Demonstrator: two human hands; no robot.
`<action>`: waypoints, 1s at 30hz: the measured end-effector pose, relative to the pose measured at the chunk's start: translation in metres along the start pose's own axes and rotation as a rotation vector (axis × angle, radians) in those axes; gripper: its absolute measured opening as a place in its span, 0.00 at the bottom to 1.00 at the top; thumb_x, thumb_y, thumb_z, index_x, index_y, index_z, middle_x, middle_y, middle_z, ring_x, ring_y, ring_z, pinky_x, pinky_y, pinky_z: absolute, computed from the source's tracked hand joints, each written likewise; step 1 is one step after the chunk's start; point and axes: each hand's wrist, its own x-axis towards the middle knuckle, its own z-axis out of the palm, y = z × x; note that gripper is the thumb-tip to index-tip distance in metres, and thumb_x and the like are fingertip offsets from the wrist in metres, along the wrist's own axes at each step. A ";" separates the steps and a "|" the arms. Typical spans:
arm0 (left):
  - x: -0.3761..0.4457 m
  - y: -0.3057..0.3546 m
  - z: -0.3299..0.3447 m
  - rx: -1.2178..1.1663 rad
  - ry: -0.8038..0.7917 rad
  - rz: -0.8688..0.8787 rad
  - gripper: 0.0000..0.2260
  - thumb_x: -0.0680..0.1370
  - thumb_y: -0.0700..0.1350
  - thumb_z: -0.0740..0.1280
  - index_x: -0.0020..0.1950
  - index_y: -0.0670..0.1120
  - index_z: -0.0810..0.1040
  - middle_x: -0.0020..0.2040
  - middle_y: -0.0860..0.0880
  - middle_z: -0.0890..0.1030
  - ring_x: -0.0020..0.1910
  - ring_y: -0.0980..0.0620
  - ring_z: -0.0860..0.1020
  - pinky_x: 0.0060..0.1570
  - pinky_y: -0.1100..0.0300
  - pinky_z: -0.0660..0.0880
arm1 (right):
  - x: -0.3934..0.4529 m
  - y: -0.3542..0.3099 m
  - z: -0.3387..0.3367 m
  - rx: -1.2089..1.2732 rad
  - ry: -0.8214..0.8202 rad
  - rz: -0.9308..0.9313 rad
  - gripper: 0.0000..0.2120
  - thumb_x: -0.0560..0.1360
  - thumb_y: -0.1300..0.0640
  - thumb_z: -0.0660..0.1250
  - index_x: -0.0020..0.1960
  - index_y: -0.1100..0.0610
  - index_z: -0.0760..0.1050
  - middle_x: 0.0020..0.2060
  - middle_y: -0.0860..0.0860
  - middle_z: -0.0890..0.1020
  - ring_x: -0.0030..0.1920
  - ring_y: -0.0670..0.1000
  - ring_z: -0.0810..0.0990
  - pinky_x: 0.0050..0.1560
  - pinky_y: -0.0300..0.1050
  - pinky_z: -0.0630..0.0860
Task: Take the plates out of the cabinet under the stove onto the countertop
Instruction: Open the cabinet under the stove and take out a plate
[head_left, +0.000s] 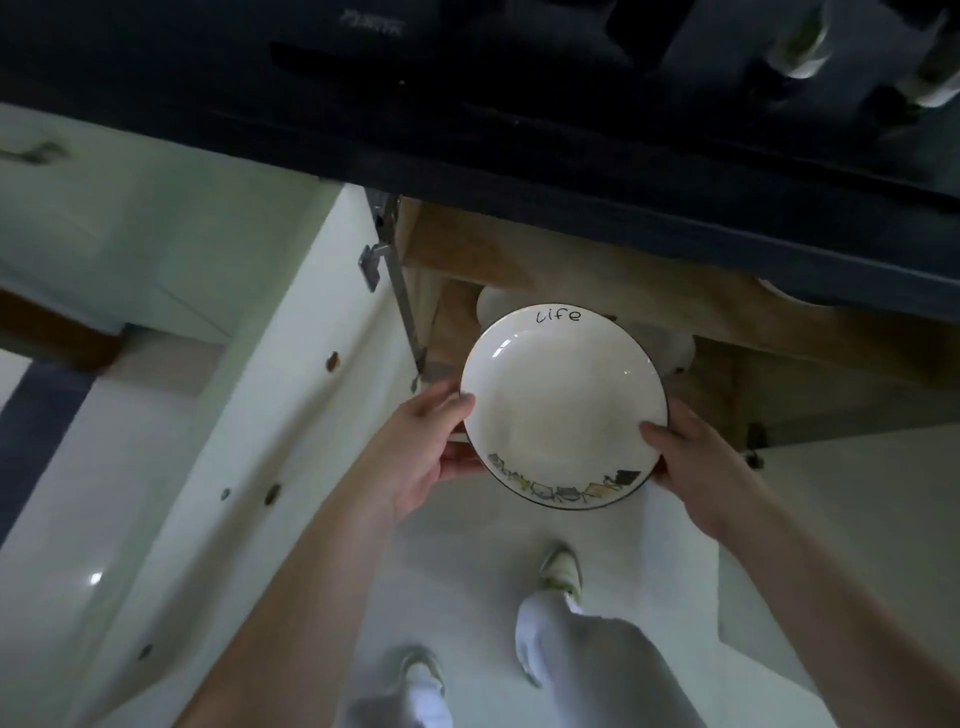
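My left hand (415, 447) and right hand (696, 457) hold a white plate (563, 405). Fingers grip its opposite edges. It hangs before the open cabinet (467, 249).

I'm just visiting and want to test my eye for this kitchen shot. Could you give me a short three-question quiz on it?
1. True or false: the plate is held by one hand only.
2. Which word is written on the plate's rim? A) home B) life C) love
3. Where is the open cabinet door relative to the plate?

Key
1. False: the left hand and the right hand each grip an edge.
2. B.
3. To the plate's left, swung out from the cabinet under the dark countertop.
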 end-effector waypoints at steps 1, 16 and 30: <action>-0.014 0.000 0.000 -0.004 -0.003 -0.022 0.11 0.82 0.42 0.63 0.62 0.52 0.80 0.54 0.42 0.84 0.46 0.41 0.85 0.43 0.49 0.83 | -0.013 0.000 0.001 0.011 0.021 0.017 0.14 0.79 0.64 0.60 0.55 0.46 0.75 0.52 0.49 0.83 0.50 0.52 0.80 0.59 0.58 0.76; -0.262 0.043 -0.015 0.019 -0.068 -0.089 0.13 0.82 0.42 0.63 0.59 0.56 0.83 0.53 0.44 0.85 0.49 0.40 0.84 0.44 0.51 0.82 | -0.272 -0.040 -0.003 0.030 -0.023 0.052 0.17 0.79 0.62 0.60 0.60 0.43 0.76 0.52 0.48 0.83 0.50 0.51 0.82 0.36 0.39 0.80; -0.408 0.086 0.015 0.048 0.018 0.241 0.15 0.81 0.38 0.62 0.54 0.55 0.85 0.47 0.47 0.82 0.46 0.52 0.80 0.42 0.48 0.82 | -0.402 -0.107 -0.037 0.036 -0.079 -0.252 0.17 0.80 0.61 0.63 0.66 0.47 0.72 0.52 0.47 0.83 0.50 0.50 0.83 0.37 0.43 0.82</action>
